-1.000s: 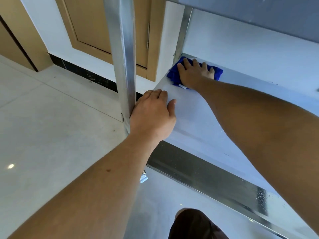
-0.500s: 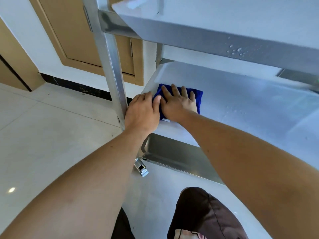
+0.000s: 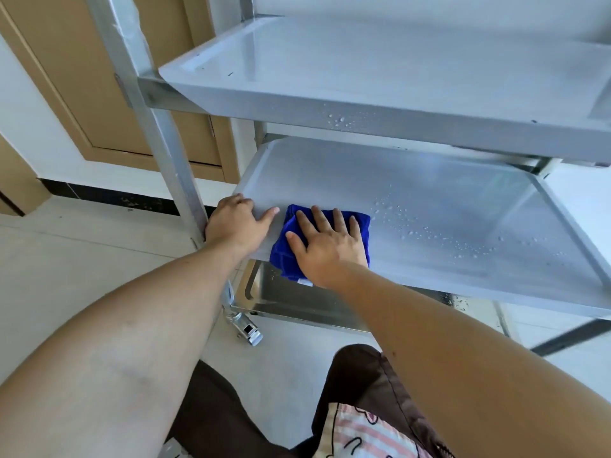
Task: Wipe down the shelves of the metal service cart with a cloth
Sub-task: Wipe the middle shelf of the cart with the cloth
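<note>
Deep blue cloth [image 3: 358, 226] on pale silver-grey metal

The cart's middle shelf [image 3: 446, 206] and upper shelf [image 3: 363, 61] read as matt, bluish grey, speckled with clear water droplets [image 3: 429, 226], while the bottom shelf [image 3: 291, 295] and the upright post [image 3: 165, 133] show brighter, mirror-like steel. The cloth carries a small white tag [image 3: 305, 282] at its near edge. Behind stand tan wooden doors [image 3: 82, 77], a white wall [image 3: 33, 127] and a black skirting strip [image 3: 99, 196] flecked with pale marks. The floor [image 3: 82, 259] is cream tile. The person's clothing is dark brown [image 3: 363, 375] beside a pink-and-white striped fabric [image 3: 360, 434] with black cartoon outlines.
</note>
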`<state>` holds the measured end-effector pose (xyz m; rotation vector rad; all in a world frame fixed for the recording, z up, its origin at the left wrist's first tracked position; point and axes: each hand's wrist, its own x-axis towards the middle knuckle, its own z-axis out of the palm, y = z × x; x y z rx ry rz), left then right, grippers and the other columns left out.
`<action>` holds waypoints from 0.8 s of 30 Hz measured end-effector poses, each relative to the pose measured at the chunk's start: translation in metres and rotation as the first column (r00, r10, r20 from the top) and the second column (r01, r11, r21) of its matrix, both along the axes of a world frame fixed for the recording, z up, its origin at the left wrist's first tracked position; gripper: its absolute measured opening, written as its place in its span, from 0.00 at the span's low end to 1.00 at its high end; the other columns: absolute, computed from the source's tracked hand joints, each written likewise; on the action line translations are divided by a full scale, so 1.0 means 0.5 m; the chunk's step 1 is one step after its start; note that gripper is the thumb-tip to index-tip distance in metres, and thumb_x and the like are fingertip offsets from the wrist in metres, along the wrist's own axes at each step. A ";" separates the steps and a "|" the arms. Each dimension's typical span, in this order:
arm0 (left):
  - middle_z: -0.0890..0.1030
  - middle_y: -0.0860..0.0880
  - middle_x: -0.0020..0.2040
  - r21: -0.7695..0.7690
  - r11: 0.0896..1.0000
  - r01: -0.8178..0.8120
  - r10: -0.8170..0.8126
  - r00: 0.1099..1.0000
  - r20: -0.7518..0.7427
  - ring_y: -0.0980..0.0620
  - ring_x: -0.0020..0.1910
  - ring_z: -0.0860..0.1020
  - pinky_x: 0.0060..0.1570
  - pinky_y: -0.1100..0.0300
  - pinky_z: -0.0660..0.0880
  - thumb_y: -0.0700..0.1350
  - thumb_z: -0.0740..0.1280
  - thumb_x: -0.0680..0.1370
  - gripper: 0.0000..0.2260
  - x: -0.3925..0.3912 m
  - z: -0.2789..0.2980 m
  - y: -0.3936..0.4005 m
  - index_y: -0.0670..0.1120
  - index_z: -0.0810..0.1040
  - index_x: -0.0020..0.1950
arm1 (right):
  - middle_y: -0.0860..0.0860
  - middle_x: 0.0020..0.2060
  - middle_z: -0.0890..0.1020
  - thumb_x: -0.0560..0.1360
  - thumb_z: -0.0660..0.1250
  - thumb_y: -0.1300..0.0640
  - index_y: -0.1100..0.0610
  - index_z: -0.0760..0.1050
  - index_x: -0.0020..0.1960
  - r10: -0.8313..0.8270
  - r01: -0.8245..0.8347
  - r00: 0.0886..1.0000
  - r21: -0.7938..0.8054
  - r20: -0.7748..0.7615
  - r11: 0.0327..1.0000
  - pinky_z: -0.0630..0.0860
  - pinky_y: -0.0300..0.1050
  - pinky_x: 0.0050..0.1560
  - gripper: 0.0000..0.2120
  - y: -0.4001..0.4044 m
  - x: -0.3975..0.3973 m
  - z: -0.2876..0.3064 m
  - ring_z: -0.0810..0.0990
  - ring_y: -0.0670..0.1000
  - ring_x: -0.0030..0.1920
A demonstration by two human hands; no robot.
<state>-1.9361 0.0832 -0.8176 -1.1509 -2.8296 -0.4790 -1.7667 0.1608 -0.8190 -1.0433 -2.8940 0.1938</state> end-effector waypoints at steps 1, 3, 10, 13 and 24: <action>0.72 0.46 0.71 -0.004 1.000 -0.003 0.003 1.000 0.004 0.45 0.70 0.68 0.62 0.49 0.72 0.70 0.50 0.77 0.35 0.000 0.000 0.001 0.45 0.76 0.66 | 0.48 0.81 0.51 0.80 0.37 0.34 0.42 0.48 0.81 -0.014 0.014 1.000 0.000 0.001 1.000 0.41 0.65 0.77 0.31 0.005 0.010 -0.001 0.47 0.61 0.80; 0.73 0.47 0.70 -0.008 1.000 -0.019 0.019 1.000 0.009 0.45 0.67 0.71 0.59 0.48 0.73 0.71 0.49 0.77 0.35 0.000 0.002 0.001 0.46 0.77 0.64 | 0.48 0.81 0.51 0.79 0.36 0.33 0.42 0.48 0.81 -0.054 0.054 0.999 -0.002 0.000 0.999 0.39 0.65 0.76 0.32 0.016 0.033 -0.005 0.46 0.61 0.80; 0.78 0.43 0.58 -0.188 0.979 -0.080 0.046 0.983 -0.180 0.42 0.60 0.72 0.58 0.47 0.71 0.63 0.50 0.79 0.30 0.035 0.018 0.041 0.42 0.80 0.57 | 0.46 0.81 0.50 0.77 0.35 0.31 0.42 0.48 0.80 -0.178 0.178 0.984 -0.029 0.002 0.984 0.35 0.68 0.73 0.34 0.069 0.077 -0.013 0.43 0.62 0.80; 0.76 0.43 0.66 -0.141 0.984 0.108 -0.126 0.984 -0.126 0.44 0.68 0.70 0.68 0.48 0.66 0.53 0.56 0.80 0.19 0.074 0.011 0.095 0.45 0.79 0.62 | 0.46 0.81 0.50 0.77 0.36 0.31 0.41 0.48 0.80 -0.201 0.201 0.980 -0.032 0.008 0.979 0.35 0.69 0.73 0.34 0.085 0.068 -0.017 0.42 0.63 0.79; 0.83 0.46 0.51 0.153 0.952 0.265 -0.249 0.962 -0.115 0.45 0.53 0.78 0.55 0.52 0.73 0.44 0.58 0.78 0.13 0.146 -0.022 0.182 0.43 0.82 0.51 | 0.46 0.81 0.49 0.77 0.37 0.31 0.39 0.48 0.80 -0.219 0.219 0.974 0.017 0.048 0.976 0.36 0.69 0.73 0.33 0.219 0.018 -0.022 0.41 0.63 0.79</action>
